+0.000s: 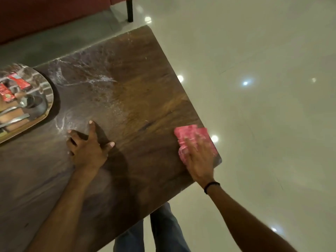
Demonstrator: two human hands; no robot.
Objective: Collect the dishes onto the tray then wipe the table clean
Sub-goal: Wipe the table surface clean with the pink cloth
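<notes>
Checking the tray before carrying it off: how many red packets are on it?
3 show: one red packet toward the tray's far side, two at the picture's left edge. More may lie outside the picture.

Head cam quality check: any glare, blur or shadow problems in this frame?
Head view: dim, warm light; ceiling lamps glare as bright spots on the glossy floor. The right hand and pink cloth are motion-smeared. The left hand is sharper and casts a dark shadow on the table. The shiny tray mirrors its surroundings. Wide-angle bending shows at the edges.
</notes>
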